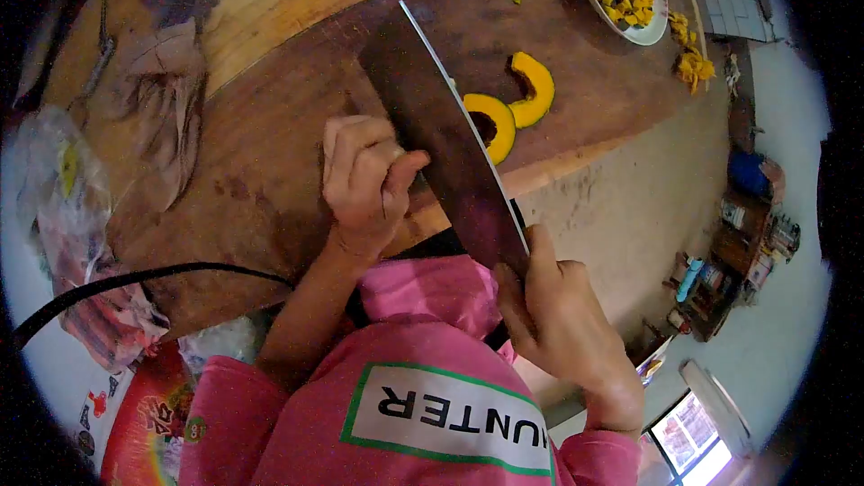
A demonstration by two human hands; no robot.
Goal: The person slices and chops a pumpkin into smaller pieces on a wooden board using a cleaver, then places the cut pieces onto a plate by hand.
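My right hand (pixel 571 319) is wrapped round the handle of a wide, dark cleaver (pixel 450 139), its bright edge facing the upper right. To the left of the blade, my left hand (pixel 366 171) is held with curled fingers and the thumb pointing at the blade; whether anything is in it I cannot make out. Two curved pumpkin slices lie on the brown wooden board: one slice (pixel 537 90) in full view, the other (pixel 497 130) partly hidden behind the cleaver.
A white plate (pixel 663 13) of diced pumpkin stands at the top right, with orange pumpkin scraps (pixel 693 65) beside it. A brown cloth (pixel 166 99) and plastic bags (pixel 81 243) lie on the left. Shelves (pixel 742 234) stand beyond the floor at right.
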